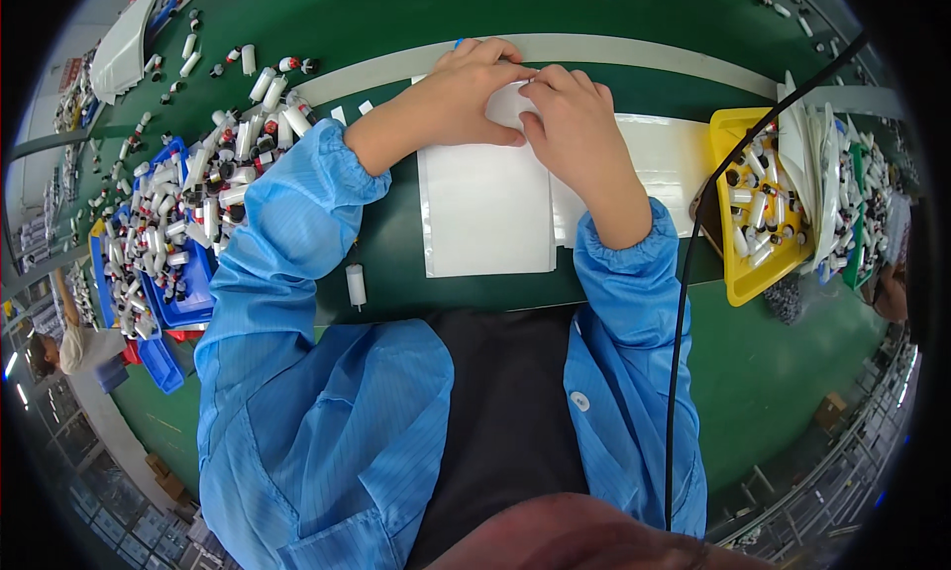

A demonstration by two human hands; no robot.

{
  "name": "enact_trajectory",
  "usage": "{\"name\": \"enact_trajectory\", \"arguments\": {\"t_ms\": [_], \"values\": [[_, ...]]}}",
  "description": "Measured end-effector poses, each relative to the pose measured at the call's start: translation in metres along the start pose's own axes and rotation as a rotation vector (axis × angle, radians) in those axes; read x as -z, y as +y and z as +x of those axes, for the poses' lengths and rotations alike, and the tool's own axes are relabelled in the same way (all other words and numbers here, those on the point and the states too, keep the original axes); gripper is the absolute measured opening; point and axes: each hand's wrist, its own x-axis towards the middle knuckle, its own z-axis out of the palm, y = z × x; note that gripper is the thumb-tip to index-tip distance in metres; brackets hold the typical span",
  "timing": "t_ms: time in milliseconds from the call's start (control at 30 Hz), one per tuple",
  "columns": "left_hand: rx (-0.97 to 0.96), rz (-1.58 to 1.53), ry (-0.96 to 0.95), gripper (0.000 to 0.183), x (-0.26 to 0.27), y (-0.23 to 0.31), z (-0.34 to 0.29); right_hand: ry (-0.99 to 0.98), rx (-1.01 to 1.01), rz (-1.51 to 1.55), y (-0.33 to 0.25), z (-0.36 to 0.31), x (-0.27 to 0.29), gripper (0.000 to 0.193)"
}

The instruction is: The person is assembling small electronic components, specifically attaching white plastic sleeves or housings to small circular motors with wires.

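White sheet (488, 213): lying on the green desk (381, 233). Left hand (466, 90), right hand (577, 119): curling over its far end; whether pinching, I cannot tell. Progress: I am judging sheet work underway, unfinished; white bottles (263, 85) are lying unheld.

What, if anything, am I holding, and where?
Left hand and right hand are at the far end of the white sheet; whether they grip it is unclear.

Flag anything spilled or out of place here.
One white cylinder lies alone on the green table, left of the white sheet and apart from the heap. The heap also looks spilled, spreading past the blue tray onto the table.
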Motion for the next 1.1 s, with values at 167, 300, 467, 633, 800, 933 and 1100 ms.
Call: {"name": "enact_trajectory", "arguments": {"t_ms": [167,300,467,633,800,933,1100], "values": [[-0.015,0.036,0.063,0.063,-0.010,-0.006,-0.005,-0.014,-0.013,-0.076,-0.010,0.003,0.000,0.026],[-0.019,0.010,0.098,0.064,-0.015,-0.012,-0.009,-0.060,-0.064,0.021,-0.005,0.004,-0.003,0.029],[0.002,-0.013,0.115,0.064,-0.021,-0.016,-0.010,0.021,0.021,-0.049,-0.004,0.003,-0.006,0.028],[0.011,-0.005,0.089,0.061,-0.020,-0.017,-0.011,-0.008,0.045,-0.020,0.002,0.006,-0.004,0.021],[0.028,-0.009,0.081,0.062,-0.021,-0.015,-0.010,-0.035,-0.027,0.014,0.002,0.008,-0.009,0.017],[0.015,-0.032,0.099,0.063,-0.021,-0.017,-0.013,0.059,0.022,-0.039,-0.005,0.002,-0.009,0.018],[0.010,-0.015,0.100,0.067,-0.023,-0.022,-0.010,0.041,0.050,-0.049,-0.005,0.006,-0.006,0.019]]}}
